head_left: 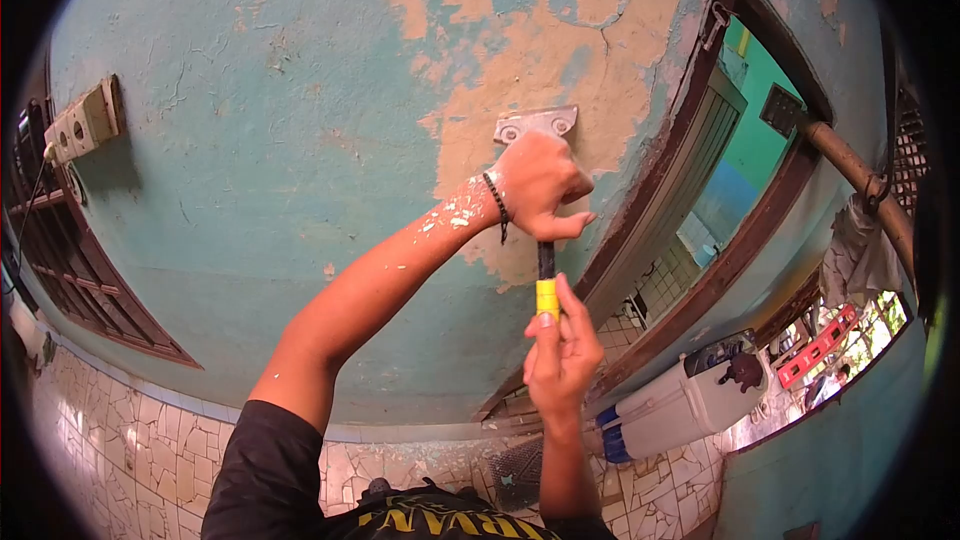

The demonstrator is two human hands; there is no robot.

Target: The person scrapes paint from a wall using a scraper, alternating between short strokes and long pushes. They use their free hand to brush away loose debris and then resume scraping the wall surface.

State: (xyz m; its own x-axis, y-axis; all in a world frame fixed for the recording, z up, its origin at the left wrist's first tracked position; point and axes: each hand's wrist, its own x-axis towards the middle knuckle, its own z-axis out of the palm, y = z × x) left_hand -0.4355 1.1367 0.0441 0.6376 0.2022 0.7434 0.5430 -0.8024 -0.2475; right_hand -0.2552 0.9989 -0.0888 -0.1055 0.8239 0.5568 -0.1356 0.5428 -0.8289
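A long-handled scraper [546, 262] has its wide metal blade [538, 123] against the wall, where the turquoise paint has come off and tan plaster shows. My left hand [543, 178] is closed around the scraper just below the blade and hides part of it. White paint flakes stick to my left wrist and forearm, beside a dark bracelet [497, 208]. Lower down, my right hand [565, 350] grips the yellow end of the handle between thumb and fingers. The turquoise wall [300, 160] is cracked, with the bare patch [480, 60] spreading above and around the blade.
A doorway with a dark wooden frame [700, 60] lies close to the right. Sockets [85, 125] with a plugged-in cable jut from the wall at left, above a dark shutter [85, 260]. Behind my right arm is a pale container [680, 400]. Flakes lie on the tiled floor [150, 440].
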